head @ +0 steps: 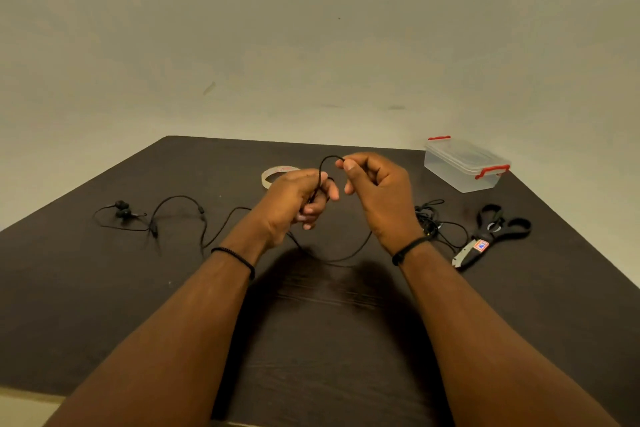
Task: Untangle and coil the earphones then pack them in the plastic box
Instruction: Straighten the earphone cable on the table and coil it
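Earbuds (122,209) lie far left on the tabletop (104,288), well apart from both hands. Their cable (180,199) snakes rightward over the tabletop, past an inline remote (202,210), and runs up into the left hand (294,199). Left fingers (313,210) are curled round the cable, gripping it above the tabletop. Tape roll (268,177) sits just behind the left hand, partly hidden by it. From the left fingers the cable arcs up in a small loop (325,163) to the right hand (377,191); right thumb and forefinger pinch the loop's end, other right fingers (349,188) curled in loosely. Below the two hands a slack stretch of cable (332,258) sags to the tabletop between the wrists. Black band on each wrist. Right of the right hand, a second tangled cable bunch (429,218) lies on the tabletop near the wrist. Further right, scissors (491,236) with black handles, blades pointing toward the person. Behind them, far from the fingers, the plastic box (464,166), clear with red clips, lid on.
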